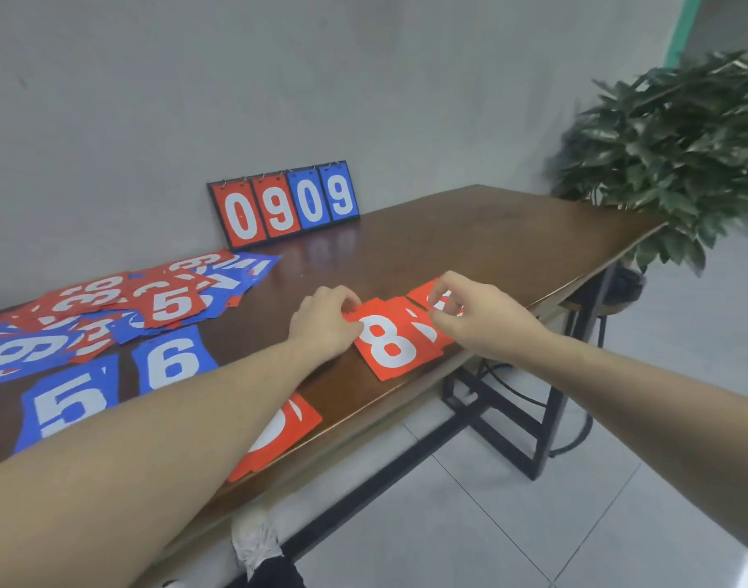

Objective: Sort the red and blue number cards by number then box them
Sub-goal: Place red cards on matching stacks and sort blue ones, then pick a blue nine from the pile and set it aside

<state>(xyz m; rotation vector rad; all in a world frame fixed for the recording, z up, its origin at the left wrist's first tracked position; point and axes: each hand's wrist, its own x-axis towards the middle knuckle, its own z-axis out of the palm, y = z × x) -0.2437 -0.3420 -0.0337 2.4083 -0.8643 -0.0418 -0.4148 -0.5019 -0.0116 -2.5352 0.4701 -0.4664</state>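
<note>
On the brown table [469, 231], left hand [325, 322] and right hand [469, 311] pinch the red 8 card [389, 345] between them

Plain office, wooden table [469, 231], potted plant [677, 154]

"0909" on scoreboard [284, 204]; "8" on red card [391, 343].

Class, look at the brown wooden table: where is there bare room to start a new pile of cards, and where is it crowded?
Bare: the brown wooden table between the standing flip scoreboard and the red 8 card, out to its far right corner. Crowded: the left side, under the loose heap of red and blue cards.
</note>
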